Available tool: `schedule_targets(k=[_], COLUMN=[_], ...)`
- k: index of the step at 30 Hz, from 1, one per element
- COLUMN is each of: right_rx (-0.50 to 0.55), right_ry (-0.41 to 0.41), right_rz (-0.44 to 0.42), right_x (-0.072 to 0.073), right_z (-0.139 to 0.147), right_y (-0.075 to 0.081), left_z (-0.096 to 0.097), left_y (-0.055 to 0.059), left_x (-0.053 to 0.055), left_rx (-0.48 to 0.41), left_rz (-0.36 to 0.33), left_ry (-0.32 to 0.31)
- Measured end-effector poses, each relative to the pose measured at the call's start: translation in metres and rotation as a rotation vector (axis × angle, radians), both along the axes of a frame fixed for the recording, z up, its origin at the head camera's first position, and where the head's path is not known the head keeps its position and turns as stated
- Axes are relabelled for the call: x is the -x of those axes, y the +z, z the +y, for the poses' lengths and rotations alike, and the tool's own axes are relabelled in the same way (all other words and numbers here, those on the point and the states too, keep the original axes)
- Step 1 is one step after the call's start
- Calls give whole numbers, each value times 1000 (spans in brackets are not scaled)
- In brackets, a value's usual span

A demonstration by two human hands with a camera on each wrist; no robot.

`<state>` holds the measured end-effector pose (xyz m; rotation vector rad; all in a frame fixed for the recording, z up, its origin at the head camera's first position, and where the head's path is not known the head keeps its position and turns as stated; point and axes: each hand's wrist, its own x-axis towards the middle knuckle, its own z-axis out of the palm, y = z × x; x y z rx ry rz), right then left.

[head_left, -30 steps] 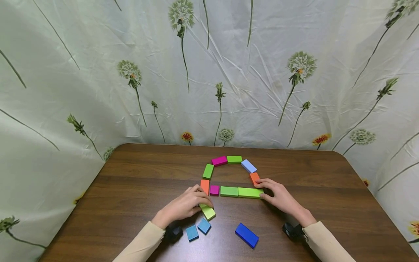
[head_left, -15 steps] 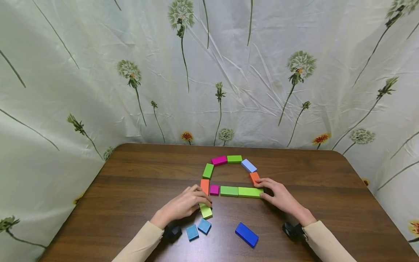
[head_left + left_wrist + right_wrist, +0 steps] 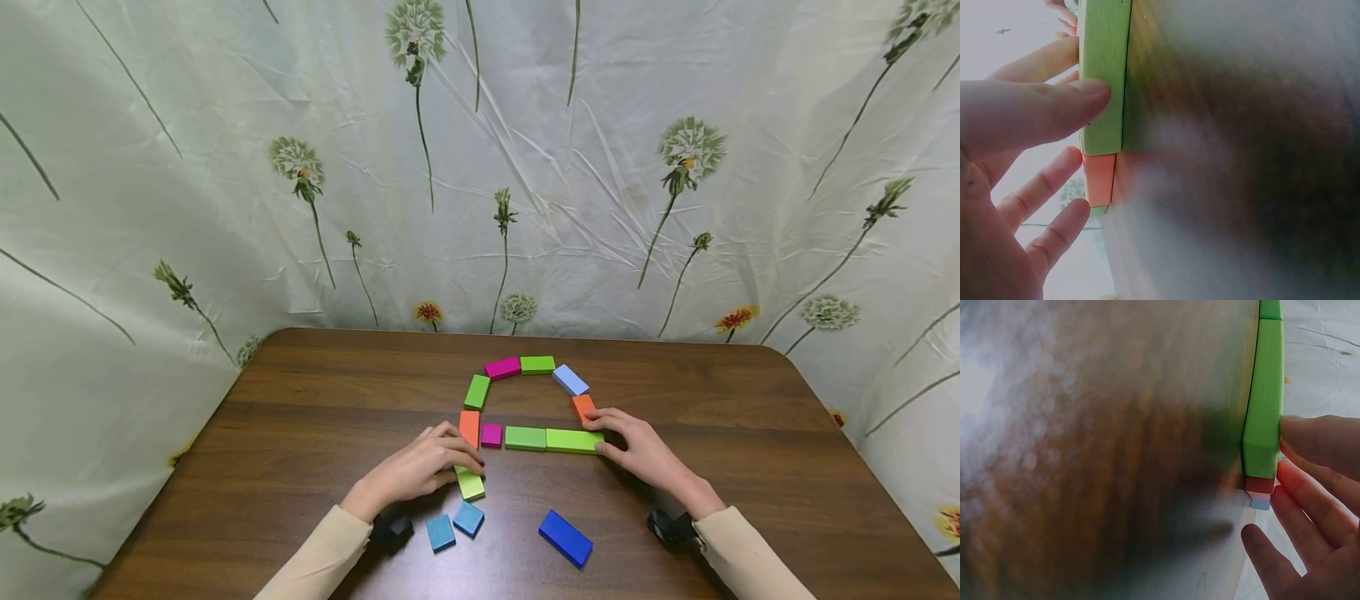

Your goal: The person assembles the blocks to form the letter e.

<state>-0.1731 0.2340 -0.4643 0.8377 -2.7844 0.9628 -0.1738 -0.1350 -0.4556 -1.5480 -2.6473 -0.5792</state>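
Observation:
My left hand (image 3: 422,467) pinches a yellow-green block (image 3: 471,485), its thumb along the near face in the left wrist view and fingers behind. That block stands just below an orange block (image 3: 469,424) at the left of a ring of blocks. My right hand (image 3: 647,457) rests at the ring's right side, fairly straight fingers touching another orange block (image 3: 582,407). Its thumb lies at the end of a long light green block (image 3: 573,442). A green block (image 3: 525,438) and a small magenta block (image 3: 491,435) continue that row leftward.
A green block (image 3: 477,392), a magenta block (image 3: 502,368), another green block (image 3: 537,366) and a light blue block (image 3: 571,380) form the far arc. Two teal blocks (image 3: 441,533) and a dark blue block (image 3: 566,539) lie nearer on the brown table (image 3: 322,400).
The yellow-green block has turned under my left hand, its near end swinging left, so it stands closer to upright below the orange block. My right hand has stayed in place.

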Motion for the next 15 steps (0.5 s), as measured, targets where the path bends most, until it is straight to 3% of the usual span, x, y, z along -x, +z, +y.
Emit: schedule_targets(k=[8,15], right_rx=[2,4], right_ry=[-3,-2], right_rz=[-5,0], right_x=[-1,0], right_z=[1,1], right_y=[0,-1], left_z=[-1,-3], left_y=[-1,4], left_x=[1,-8], left_rx=[-19,-54], left_rz=[0,-73], left_ry=[-10,-10])
